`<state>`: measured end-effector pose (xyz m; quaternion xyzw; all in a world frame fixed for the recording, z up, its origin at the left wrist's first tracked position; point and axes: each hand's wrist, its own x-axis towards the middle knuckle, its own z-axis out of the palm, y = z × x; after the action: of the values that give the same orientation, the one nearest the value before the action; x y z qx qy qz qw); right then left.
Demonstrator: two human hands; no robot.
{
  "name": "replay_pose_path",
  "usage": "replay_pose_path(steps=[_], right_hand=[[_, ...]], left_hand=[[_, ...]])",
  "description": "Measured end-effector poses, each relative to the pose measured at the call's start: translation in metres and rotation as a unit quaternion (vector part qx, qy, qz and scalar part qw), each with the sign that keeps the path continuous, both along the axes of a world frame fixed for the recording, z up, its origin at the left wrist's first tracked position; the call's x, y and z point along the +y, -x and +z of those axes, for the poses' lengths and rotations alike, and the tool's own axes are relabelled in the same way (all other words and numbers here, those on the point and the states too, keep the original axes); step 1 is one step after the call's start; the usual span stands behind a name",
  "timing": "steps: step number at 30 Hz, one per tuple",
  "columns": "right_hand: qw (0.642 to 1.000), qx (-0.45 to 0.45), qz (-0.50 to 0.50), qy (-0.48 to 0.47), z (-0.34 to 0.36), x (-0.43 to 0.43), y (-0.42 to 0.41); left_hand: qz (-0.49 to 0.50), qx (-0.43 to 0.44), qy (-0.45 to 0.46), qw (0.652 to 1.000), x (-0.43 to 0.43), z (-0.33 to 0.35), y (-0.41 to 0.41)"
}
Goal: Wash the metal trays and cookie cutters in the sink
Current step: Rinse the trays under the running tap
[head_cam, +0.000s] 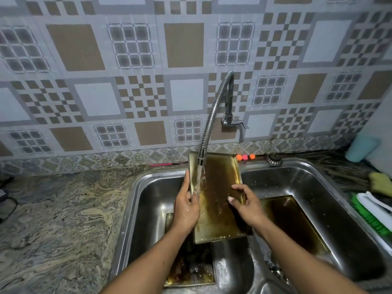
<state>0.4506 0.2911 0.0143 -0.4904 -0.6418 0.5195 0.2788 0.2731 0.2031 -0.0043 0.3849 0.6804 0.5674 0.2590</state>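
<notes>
Head view: both hands hold one tray under running water, over the divider of a double sink.

The left hand (186, 205) grips the left long edge of the tray (218, 200), fingers extended along the rim and thumb on the inner face. The right hand (247, 205) clamps the right edge, fingers curled over the rim and thumb pressed on the stained inner surface. Both forearms enter from the lower frame edge and converge on the tray. The tray is tilted, far end raised, near end low between the wrists. Water from the faucet (212, 115) strikes the tray just ahead of the left hand. A second tray (292, 221) lies in the sink (318, 172) basin right of the right hand. A third tray (188, 270) lies in the basin beneath the left forearm.
</notes>
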Motion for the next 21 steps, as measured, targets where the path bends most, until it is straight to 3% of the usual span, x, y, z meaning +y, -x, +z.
replay_pose_path(steps=[3, 8, 12, 17, 21], right_hand=[[0.993, 0.005, -0.035, -0.115, 0.006, 0.004, -0.011], [0.942, -0.04, -0.005, -0.332, 0.026, 0.001, -0.026], [0.923, -0.093, 0.034, -0.372, 0.032, 0.002, -0.038], [0.911, -0.109, 0.045, -0.394, 0.033, 0.027, -0.07], [0.917, -0.095, -0.003, -0.388, 0.021, 0.067, -0.114]], left_hand=[[0.011, -0.01, 0.0, 1.0, 0.006, 0.008, -0.01], [0.065, -0.006, 0.044, 0.997, 0.017, -0.014, -0.018], [0.135, -0.041, 0.101, 0.985, 0.034, -0.022, -0.04], [0.134, -0.052, 0.086, 0.986, 0.052, -0.014, -0.081], [0.116, -0.014, 0.096, 0.989, 0.08, -0.021, -0.119]])
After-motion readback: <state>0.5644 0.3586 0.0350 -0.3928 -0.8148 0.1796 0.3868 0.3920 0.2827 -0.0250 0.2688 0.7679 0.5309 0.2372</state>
